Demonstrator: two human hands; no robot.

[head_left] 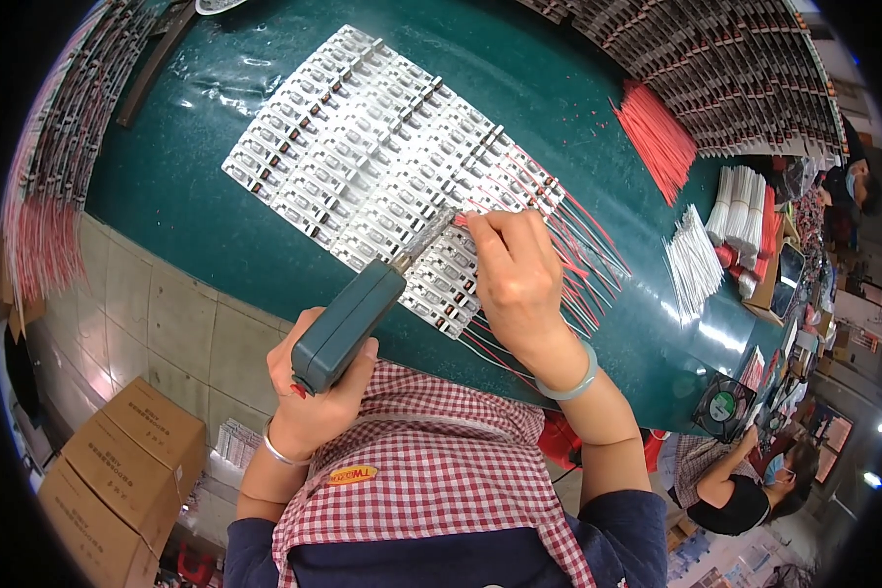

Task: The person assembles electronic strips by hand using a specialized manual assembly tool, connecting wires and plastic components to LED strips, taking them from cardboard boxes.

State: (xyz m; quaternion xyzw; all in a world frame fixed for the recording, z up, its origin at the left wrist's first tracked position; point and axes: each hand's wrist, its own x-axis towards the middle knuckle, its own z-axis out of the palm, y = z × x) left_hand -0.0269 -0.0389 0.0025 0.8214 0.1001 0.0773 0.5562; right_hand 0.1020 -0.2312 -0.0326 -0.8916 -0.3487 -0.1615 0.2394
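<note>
My left hand (316, 416) is wrapped round a dark green soldering gun (348, 318). Its metal tip (423, 240) reaches to a sheet of white modules (348, 162), set in close rows on the green table. My right hand (517, 279) is pinched beside that tip, with a bit of red wire (462, 220) showing at the fingertips. Red and white wires (583, 260) trail from the sheet's right-hand rows, partly under my right hand. The exact contact at the tip is too small to tell.
Bundles of red wires (657, 142) and white wires (694, 263) lie to the right on the table (519, 88). Stacked module strips (715, 73) stand far right, others (78, 127) left. Cartons (118, 480) sit lower left. A black fan (723, 405) and a co-worker (735, 480) are right.
</note>
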